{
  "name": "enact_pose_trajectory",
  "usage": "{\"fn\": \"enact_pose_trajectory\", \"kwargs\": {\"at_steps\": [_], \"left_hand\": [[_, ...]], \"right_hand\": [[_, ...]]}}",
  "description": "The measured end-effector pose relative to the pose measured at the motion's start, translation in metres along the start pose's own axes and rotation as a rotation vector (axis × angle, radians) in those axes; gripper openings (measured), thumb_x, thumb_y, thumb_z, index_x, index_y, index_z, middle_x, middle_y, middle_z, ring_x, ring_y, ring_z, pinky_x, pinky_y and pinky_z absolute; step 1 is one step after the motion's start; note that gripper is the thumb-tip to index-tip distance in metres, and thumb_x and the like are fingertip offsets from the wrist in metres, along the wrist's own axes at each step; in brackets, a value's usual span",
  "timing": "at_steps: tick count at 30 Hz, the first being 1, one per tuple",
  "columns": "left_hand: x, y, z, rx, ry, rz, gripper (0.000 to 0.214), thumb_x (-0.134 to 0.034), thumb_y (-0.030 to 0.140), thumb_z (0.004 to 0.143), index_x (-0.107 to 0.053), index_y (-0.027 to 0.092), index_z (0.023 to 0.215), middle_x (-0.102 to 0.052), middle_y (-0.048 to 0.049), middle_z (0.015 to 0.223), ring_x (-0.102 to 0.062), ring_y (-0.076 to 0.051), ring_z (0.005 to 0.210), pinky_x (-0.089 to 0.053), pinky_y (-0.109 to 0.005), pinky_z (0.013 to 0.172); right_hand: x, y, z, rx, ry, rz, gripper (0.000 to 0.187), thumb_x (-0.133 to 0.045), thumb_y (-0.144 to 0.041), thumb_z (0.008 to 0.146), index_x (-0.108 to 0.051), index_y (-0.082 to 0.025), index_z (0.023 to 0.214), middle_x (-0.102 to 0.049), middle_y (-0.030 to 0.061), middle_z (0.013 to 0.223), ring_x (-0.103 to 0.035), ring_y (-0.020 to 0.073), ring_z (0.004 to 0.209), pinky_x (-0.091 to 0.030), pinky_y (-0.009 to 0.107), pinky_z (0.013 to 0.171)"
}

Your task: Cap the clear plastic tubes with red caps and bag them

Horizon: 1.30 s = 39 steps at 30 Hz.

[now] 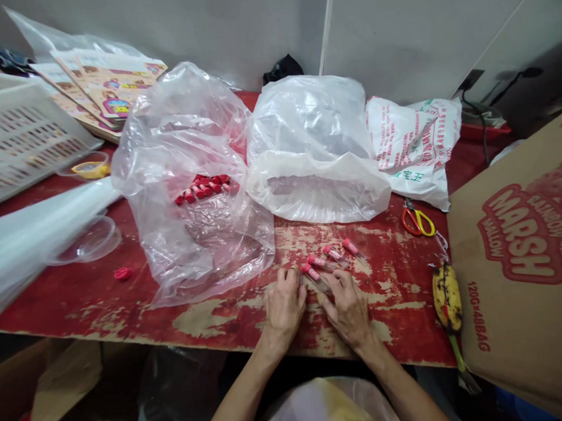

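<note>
Both hands rest on the worn red table (128,314) near its front edge. My left hand (283,305) and my right hand (347,306) have their fingers curled and together pinch one small clear tube with a red cap (313,275). Three more red-capped tubes (335,255) lie in a row just beyond the fingertips. A crumpled clear plastic bag (187,177) to the left holds several more red-capped tubes (205,187).
A white plastic bag (316,148) and a printed bag (412,144) stand behind. Orange-handled scissors (417,221) and a spotted banana (447,297) lie right, beside a cardboard box (522,257). A white basket (24,133), clear lids (91,238) and a red cap (123,273) are left.
</note>
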<state>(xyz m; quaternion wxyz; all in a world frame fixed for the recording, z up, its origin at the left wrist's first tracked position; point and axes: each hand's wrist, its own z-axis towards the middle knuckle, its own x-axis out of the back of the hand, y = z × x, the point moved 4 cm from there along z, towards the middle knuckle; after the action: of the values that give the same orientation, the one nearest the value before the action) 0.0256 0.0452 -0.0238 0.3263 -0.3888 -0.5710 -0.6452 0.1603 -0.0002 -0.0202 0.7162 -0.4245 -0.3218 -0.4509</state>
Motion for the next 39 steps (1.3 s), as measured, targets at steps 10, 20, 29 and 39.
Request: {"fn": "enact_pose_trajectory", "kwargs": {"at_steps": [10, 20, 29, 39], "left_hand": [[0.007, -0.026, -0.017, 0.378, -0.029, -1.457, 0.054, -0.056, 0.030, 0.080, -0.042, 0.025, 0.132, -0.060, -0.0011, 0.087, -0.059, -0.013, 0.065, -0.048, -0.027, 0.060], [-0.003, -0.016, -0.020, 0.537, -0.066, -1.763, 0.048, -0.070, 0.025, 0.067, -0.056, 0.018, 0.113, -0.063, -0.0018, 0.085, -0.062, -0.013, 0.064, -0.050, -0.024, 0.053], [-0.004, -0.013, -0.023, 0.533, -0.006, -1.754, 0.063, -0.066, 0.023, 0.070, -0.045, 0.024, 0.129, -0.062, 0.0000, 0.085, -0.063, -0.013, 0.066, -0.051, -0.025, 0.056], [-0.007, -0.011, -0.023, 0.530, -0.038, -1.753, 0.051, -0.069, 0.028, 0.070, -0.054, 0.020, 0.117, -0.063, -0.0019, 0.087, -0.063, -0.013, 0.067, -0.051, -0.025, 0.057]], "right_hand": [[-0.001, 0.022, 0.005, -0.380, -0.154, 0.539, 0.021, -0.051, -0.026, 0.086, -0.059, -0.021, 0.104, -0.066, 0.0044, 0.094, -0.062, 0.0191, 0.081, -0.049, 0.029, 0.073], [0.051, 0.043, -0.001, -0.197, 0.055, 0.194, 0.024, -0.056, -0.036, 0.085, -0.062, -0.018, 0.100, -0.068, 0.0033, 0.076, -0.060, 0.0152, 0.060, -0.045, 0.026, 0.061], [0.033, 0.042, -0.008, 0.020, 0.123, -0.095, 0.019, -0.044, -0.028, 0.091, -0.058, -0.015, 0.095, -0.067, 0.0037, 0.069, -0.061, 0.0152, 0.056, -0.041, 0.024, 0.056], [0.030, 0.041, -0.009, 0.007, 0.098, -0.105, 0.020, -0.044, -0.030, 0.092, -0.058, -0.015, 0.097, -0.068, 0.0035, 0.067, -0.062, 0.0158, 0.055, -0.042, 0.025, 0.056]]}}
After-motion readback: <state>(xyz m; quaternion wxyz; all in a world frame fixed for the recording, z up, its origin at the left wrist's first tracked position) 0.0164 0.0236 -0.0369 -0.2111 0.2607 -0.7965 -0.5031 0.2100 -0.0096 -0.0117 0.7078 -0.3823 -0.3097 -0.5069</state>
